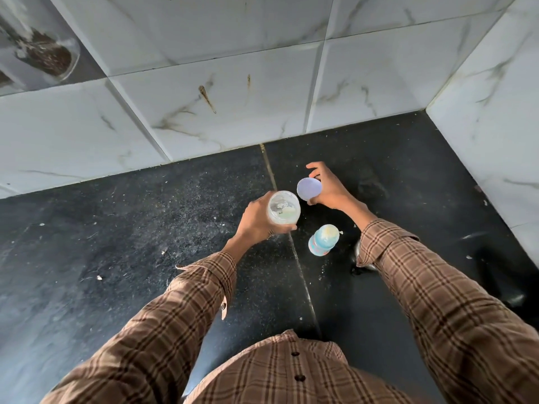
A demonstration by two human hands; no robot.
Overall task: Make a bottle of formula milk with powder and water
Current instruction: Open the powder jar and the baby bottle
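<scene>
Nearest, a baby bottle (pixel 323 239) is stood on the tabletop (pixel 122 252). An open jar (pixel 283 207) is clasped in the left grip (pixel 259 220). Its lid (pixel 309 188) is pinched by the right grip (pixel 328 186).

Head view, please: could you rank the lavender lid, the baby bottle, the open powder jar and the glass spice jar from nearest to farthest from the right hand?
From the right hand:
1. Lavender lid, in its grip.
2. Open powder jar in the left hand, and baby bottle on the counter: too close to call.
3. Glass spice jar, far upper left.
</scene>
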